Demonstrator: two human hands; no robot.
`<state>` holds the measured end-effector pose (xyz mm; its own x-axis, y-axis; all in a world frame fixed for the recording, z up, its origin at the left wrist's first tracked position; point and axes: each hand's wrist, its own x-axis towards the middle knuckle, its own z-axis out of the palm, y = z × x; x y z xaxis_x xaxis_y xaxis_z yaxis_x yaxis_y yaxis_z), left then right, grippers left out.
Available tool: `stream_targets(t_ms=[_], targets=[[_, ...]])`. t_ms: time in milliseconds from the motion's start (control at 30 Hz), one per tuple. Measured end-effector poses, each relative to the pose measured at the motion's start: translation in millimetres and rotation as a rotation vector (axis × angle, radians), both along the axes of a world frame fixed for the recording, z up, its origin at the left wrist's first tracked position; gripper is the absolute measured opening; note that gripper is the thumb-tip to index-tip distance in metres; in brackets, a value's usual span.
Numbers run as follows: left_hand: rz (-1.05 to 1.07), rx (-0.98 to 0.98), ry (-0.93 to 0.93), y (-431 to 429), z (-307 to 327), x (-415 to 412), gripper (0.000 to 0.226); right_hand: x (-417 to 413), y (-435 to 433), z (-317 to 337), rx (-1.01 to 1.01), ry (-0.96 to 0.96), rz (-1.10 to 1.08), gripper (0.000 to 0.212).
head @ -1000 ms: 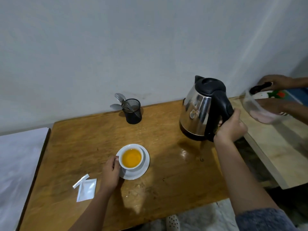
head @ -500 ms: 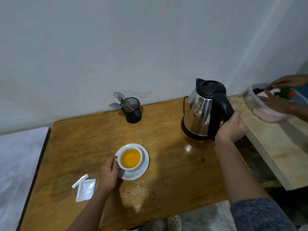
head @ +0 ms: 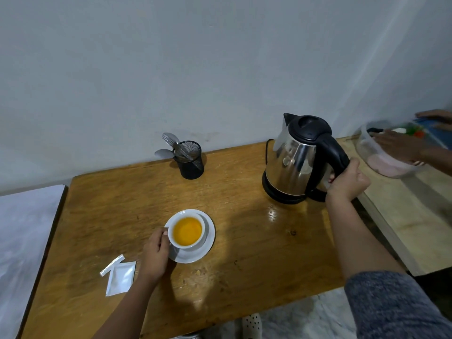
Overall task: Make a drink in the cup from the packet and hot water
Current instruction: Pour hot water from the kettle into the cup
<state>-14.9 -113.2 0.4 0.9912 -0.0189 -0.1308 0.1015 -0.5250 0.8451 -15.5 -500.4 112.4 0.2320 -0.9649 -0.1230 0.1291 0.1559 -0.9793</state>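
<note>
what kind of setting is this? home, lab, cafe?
Probably a home kitchen or tea corner: an electric kettle on its base, a mesh holder of spoons against a plain wall, on a worn wooden table.

one cup [head: 187,231], one saucer [head: 208,243], one kettle [head: 297,159], one packet [head: 120,278]

dim, bluish | glare on table [head: 274,214] | edges bowed, blurred

Two bare forearms; right arm [head: 362,243] has grey heathered knit sleeve [head: 396,307] pushed up, left arm [head: 127,304] no sleeve visible.
</note>
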Motion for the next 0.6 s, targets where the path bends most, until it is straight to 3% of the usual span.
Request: stream_targets(t_ms=[367,600], targets=[[0.001,-0.034,0.027,0,0,0,0.023,-13,2,-9,0.05,-0.098,-0.009,0.037],[0.001,-0.027,0.02,0,1,1,0.023,-8,4,-6,-0.03,-0.021,0.0,0.037]])
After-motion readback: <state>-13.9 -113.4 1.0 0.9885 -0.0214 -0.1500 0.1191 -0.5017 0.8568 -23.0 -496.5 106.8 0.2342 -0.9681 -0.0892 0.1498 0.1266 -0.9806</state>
